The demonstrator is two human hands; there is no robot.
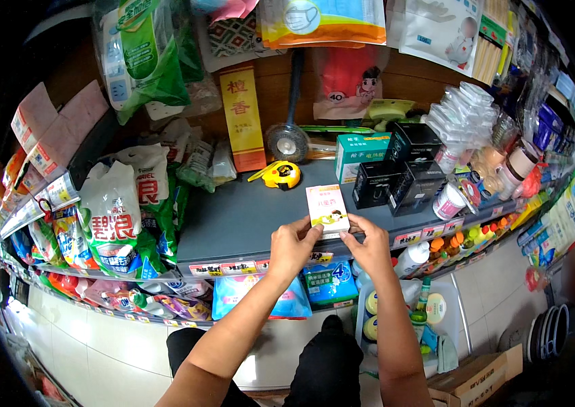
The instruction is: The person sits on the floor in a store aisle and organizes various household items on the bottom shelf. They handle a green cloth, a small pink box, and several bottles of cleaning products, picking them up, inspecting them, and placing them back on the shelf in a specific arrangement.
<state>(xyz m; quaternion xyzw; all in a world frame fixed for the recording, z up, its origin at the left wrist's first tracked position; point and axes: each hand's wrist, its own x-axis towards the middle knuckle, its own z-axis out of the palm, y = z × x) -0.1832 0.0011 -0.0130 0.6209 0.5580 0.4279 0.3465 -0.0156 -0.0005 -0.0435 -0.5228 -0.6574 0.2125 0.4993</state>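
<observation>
A small white, pink and yellow carton (327,206) with a cartoon child on its front is gripped from both sides near the shelf's front edge. My left hand (291,245) holds its lower left side, thumb on the front. My right hand (369,241) has the lower right corner. Whether the carton's base rests on the grey shelf (231,219) cannot be seen. Behind it lies a yellow tape measure (282,175). Black boxes (375,184) and a green box (358,152) stand just to the right.
Detergent bags (112,219) fill the shelf's left part. A yellow incense box (243,119) leans at the back beside a round brush (287,142). Clear plastic cases (463,114) are stacked right. Packets hang above. Below are a plastic bin (450,295) with bottles and a cardboard box (481,379).
</observation>
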